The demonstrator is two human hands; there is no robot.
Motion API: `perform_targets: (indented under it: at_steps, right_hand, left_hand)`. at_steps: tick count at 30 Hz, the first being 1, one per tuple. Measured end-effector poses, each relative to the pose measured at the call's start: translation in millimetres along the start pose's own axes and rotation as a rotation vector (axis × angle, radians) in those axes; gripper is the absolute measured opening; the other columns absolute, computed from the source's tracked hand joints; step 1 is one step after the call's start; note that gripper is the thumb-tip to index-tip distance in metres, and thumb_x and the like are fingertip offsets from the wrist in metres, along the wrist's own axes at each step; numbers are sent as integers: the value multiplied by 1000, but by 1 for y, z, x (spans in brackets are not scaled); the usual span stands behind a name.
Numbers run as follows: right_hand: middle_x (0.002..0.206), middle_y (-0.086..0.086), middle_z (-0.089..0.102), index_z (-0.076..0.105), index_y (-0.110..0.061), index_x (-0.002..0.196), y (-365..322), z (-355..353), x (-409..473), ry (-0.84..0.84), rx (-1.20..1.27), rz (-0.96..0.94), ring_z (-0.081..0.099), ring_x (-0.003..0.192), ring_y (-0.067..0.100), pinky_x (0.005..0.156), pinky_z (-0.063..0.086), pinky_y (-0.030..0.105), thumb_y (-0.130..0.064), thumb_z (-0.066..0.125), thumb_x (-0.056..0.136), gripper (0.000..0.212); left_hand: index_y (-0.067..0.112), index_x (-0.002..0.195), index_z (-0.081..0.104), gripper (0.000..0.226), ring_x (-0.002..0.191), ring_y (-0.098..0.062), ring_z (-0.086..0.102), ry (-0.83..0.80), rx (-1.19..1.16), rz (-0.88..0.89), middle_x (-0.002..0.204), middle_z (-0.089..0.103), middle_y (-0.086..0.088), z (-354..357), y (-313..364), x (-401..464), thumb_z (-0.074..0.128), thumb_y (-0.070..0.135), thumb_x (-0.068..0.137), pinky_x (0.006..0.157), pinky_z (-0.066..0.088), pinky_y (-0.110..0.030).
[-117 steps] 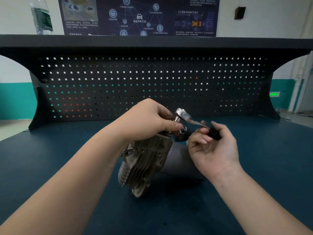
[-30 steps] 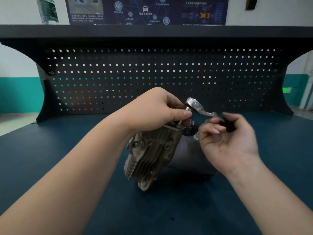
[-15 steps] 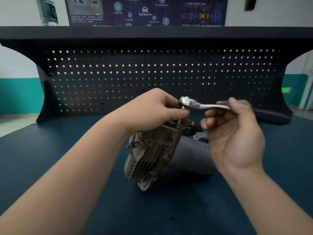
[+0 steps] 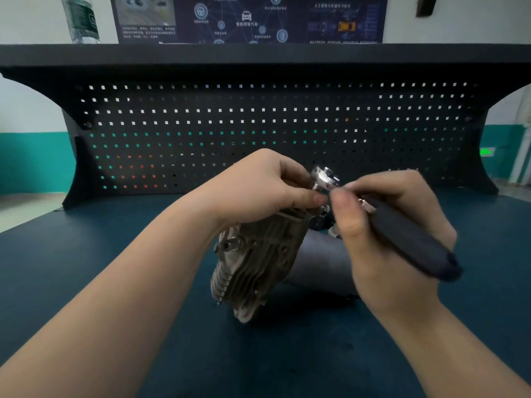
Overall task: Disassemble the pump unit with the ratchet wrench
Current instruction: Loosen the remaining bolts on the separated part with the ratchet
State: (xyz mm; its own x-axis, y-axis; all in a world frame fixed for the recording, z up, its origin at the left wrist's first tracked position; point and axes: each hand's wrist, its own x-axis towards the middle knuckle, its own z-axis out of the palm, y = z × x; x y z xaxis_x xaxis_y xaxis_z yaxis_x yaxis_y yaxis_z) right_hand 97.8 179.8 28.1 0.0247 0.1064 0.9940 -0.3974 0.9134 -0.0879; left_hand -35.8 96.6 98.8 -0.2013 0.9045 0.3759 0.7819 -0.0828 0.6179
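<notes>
The pump unit (image 4: 258, 262), a finned grey metal head on a dark cylinder, stands tilted on the blue mat at the middle. My left hand (image 4: 258, 188) sits on its top edge, thumb and fingers pinching the socket stem just under the ratchet wrench's chrome head (image 4: 324, 176). My right hand (image 4: 385, 231) grips the wrench's black handle (image 4: 411, 245), which points down and to the right toward me. The bolt under the socket is hidden by my fingers.
A black perforated tool board (image 4: 258, 124) with a shelf on top closes the bench's far side. A plastic bottle (image 4: 80, 18) stands on the shelf at the left. The blue mat (image 4: 86, 268) stretches to both sides of the pump.
The wrench handle has swung from pointing right along the board to pointing down toward me. My right hand moved with it. My left hand stayed on the socket.
</notes>
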Motion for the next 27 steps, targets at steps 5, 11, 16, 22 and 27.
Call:
perform_targets:
  at_steps: [5,11,16,22,27]
  right_hand:
    - [54,4,51,61,-14,67,4,1,8,393,826,862,44,44,16,46,37,23,-13,51,80,17]
    - [57,3,50,60,-8,71,20,4,10,541,1120,1261,43,44,10,42,37,19,-18,52,88,22]
    - [66,-8,58,55,-26,78,5,0,6,-23,125,217,57,57,9,52,47,25,-35,58,93,18]
    - [56,6,54,59,-9,71,1,2,13,282,626,758,48,46,16,46,39,25,-16,52,86,18]
    - [55,3,46,62,-5,65,11,5,15,585,1116,1286,40,41,10,39,36,19,-16,48,86,27]
  left_hand:
    - [23,85,78,14,86,-4,68,-5,22,-2,85,75,9,-1,0,-1,67,32,87,86,51,-28]
    - [24,68,76,21,76,-15,67,142,96,-75,74,73,0,7,2,2,75,44,76,74,54,-33]
    - [26,69,77,15,60,0,64,124,68,-50,65,71,11,5,1,1,75,39,76,60,49,-17]
    - [23,88,78,14,90,-7,68,11,21,-25,88,75,9,0,3,-1,68,33,85,89,50,-34]
    - [23,75,77,17,81,-11,69,109,47,-71,77,74,3,6,6,-1,75,40,77,88,53,-40]
